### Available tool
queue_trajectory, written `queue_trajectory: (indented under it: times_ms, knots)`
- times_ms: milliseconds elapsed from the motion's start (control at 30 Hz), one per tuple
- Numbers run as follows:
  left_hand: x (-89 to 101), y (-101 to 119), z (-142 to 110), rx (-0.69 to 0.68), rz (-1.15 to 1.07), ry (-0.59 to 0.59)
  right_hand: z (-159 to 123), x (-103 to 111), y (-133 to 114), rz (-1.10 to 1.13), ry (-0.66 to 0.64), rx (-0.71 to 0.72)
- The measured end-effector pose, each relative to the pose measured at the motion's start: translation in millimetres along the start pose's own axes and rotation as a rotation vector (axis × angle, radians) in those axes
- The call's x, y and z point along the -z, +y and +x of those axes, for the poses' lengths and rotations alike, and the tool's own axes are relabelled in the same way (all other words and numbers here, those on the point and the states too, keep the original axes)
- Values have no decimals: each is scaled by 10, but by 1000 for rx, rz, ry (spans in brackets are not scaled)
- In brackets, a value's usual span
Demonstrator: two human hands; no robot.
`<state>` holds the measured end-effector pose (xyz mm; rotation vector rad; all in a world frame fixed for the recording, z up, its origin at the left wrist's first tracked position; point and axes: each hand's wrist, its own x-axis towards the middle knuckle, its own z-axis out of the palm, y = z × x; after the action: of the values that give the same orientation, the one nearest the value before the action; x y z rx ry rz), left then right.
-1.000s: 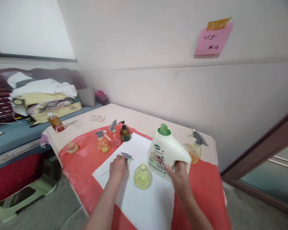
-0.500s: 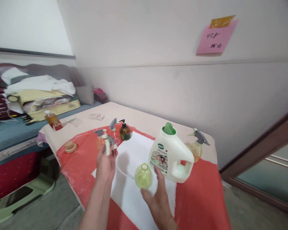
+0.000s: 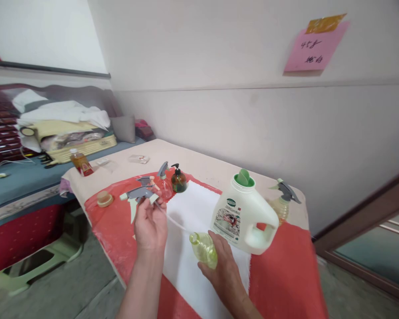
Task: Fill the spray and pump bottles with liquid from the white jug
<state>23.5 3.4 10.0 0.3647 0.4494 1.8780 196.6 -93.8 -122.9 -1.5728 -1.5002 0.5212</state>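
Observation:
My left hand (image 3: 152,223) is closed on a grey and pale green spray trigger head (image 3: 139,193), whose thin white dip tube (image 3: 176,221) slants down to the right. The tube's end is near the mouth of a small yellow-green clear bottle (image 3: 204,249); I cannot tell whether it is inside. My right hand (image 3: 224,261) grips that bottle, which tilts with its neck to the left, over a white cloth (image 3: 182,212). Just behind my right hand stands a large white detergent jug (image 3: 244,217) with a green spout.
Behind my left hand are a pink spray bottle (image 3: 164,186) and a dark pump bottle (image 3: 178,179). A beige cap (image 3: 104,199) lies on the red sheet (image 3: 113,235). Another spray bottle (image 3: 282,204) stands at the right. An amber bottle (image 3: 82,164) is at the table's left edge.
My right hand has closed around the yellow-green bottle and tilted it to the left. My left hand has turned the spray head sideways, so its tube points towards the bottle.

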Motion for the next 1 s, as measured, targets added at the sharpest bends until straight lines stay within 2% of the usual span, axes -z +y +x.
queue_trajectory:
  times_ms: [200, 300, 400, 567, 633, 700, 800, 867, 933, 1000]
  knots:
    - [-101, -60, -131, -87, 148, -76, -42, -6, -29, -122, 18, 26]
    - [-112, -138, -201, -61, 203, -93, -30, 31, -120, -152, -11, 7]
    - [-98, -280, -331, 70, 245, -151, -12, 93, -237, -168, -4, 23]
    - [-48, -510, -613, 321, 386, -225, 53, 226, -340, -133, 190, 66]
    - [-45, -552, -693, 422, 365, -235, 78, 295, -345, -121, 222, 46]
    - [-57, -569, -742, 465, 319, -227, 90, 361, -347, -98, 222, 41]
    - [-79, -573, -770, 461, 275, -207, 84, 437, -368, -3, 189, 13]
    - [-82, -569, -767, 467, 276, -210, 79, 484, -406, 112, 132, -66]
    - [-76, -564, -753, 480, 283, -224, 78, 542, -463, 293, 39, -178]
    - [-68, -556, -736, 491, 261, -222, 72, 602, -527, 579, -116, -243]
